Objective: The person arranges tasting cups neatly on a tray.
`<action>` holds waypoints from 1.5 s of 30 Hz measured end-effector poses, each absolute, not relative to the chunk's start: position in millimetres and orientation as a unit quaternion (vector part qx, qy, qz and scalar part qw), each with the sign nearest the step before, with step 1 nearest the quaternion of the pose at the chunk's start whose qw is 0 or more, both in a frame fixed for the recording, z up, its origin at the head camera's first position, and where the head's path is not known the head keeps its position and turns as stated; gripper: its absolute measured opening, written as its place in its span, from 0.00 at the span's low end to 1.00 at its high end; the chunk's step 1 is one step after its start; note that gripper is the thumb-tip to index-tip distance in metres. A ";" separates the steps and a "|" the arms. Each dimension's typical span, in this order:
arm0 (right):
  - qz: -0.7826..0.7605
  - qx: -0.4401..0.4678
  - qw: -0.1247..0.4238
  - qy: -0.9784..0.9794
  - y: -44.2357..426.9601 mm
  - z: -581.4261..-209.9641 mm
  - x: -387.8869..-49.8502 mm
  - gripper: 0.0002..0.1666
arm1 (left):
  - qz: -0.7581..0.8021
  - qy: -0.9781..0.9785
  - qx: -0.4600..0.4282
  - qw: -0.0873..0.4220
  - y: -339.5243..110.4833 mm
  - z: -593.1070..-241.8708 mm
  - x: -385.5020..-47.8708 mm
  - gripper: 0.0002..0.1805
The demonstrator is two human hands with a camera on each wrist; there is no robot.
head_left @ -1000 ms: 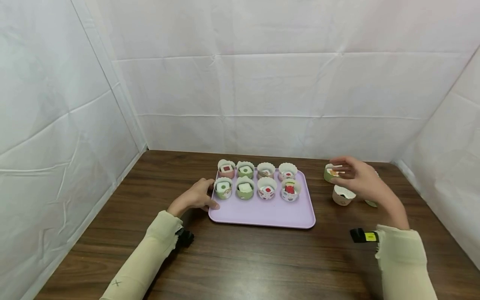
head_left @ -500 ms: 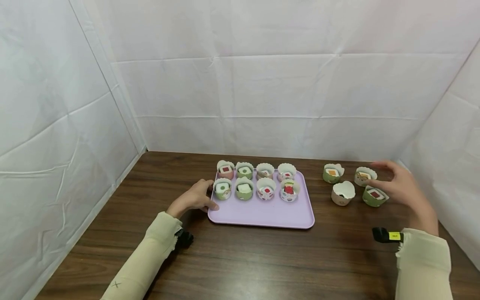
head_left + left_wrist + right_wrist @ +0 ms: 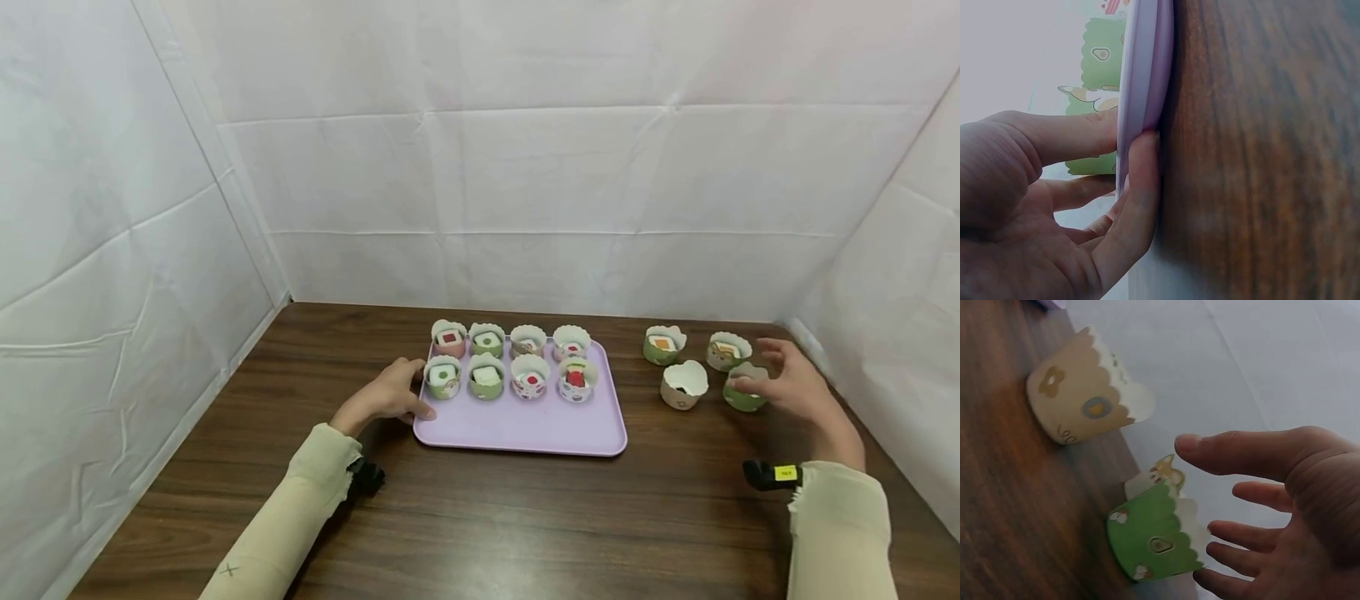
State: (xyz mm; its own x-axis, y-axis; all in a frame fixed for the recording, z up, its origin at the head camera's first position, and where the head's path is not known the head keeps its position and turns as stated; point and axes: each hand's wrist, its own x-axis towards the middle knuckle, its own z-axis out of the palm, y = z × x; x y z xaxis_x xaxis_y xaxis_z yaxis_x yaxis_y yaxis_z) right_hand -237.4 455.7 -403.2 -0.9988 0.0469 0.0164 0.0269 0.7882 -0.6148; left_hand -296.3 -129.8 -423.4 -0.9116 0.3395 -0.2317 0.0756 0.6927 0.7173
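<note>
Head view: the left hand [image 3: 386, 392] grips the tray [image 3: 517, 429] near the desk's [image 3: 525, 517] far edge; the right hand [image 3: 801, 390] hovers at the green cup [image 3: 742, 402] towards the far right corner, seemingly poised to grasp it. Left wrist: thumb and fingers [image 3: 1138, 187] pinch the tray's rim. Right wrist: loosely spread, holding nothing, just beside the cup; a grip calls for closing round it.

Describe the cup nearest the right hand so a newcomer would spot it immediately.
On the brown table, find the lilac tray, then the four cups standing to its right. The green cup is in their near row, beside the right hand. It alone in that row is green, unlike the beige cup on its left.
</note>
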 end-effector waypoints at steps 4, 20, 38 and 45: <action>0.324 -0.029 0.006 -0.946 456.9 -409.4 -239.2 0.62 | 0.378 0.901 0.118 0.176 -129.9 -423.4 -295.7 0.42; 0.294 -0.046 -0.001 -0.955 455.7 -424.9 -247.4 0.64 | 0.378 0.903 0.116 0.171 -130.6 -425.4 -298.0 0.42; 0.251 -0.060 0.011 -0.966 460.4 -431.0 -247.3 0.54 | 0.378 0.902 0.115 0.172 -130.5 -423.6 -297.5 0.42; 0.243 -0.064 0.016 -0.968 461.1 -430.1 -247.0 0.51 | 0.377 0.903 0.115 0.173 -130.0 -424.0 -296.3 0.42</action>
